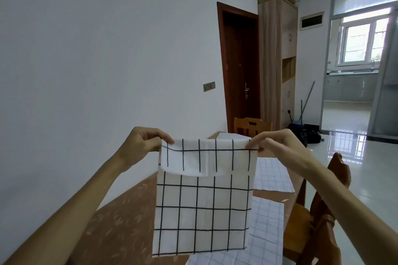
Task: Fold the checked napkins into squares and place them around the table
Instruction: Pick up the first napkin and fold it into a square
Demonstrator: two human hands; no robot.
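Note:
A white napkin with black checks [202,206] hangs in the air in front of me, above the table. My left hand [143,143] pinches its top left corner and my right hand [272,142] pinches its top right corner. The top edge is folded over toward me as a short flap. Other checked napkins lie flat on the brown patterned table [120,219]: one with finer checks at the right [273,175], one nearer me [266,221], and one at the far end [231,136], partly hidden by the held cloth.
A wooden chair [316,217] stands close at the table's right side and another wooden chair [251,126] at its far end. A white wall runs along the left. Beyond are a dark door, a tall cabinet and shiny floor at the right.

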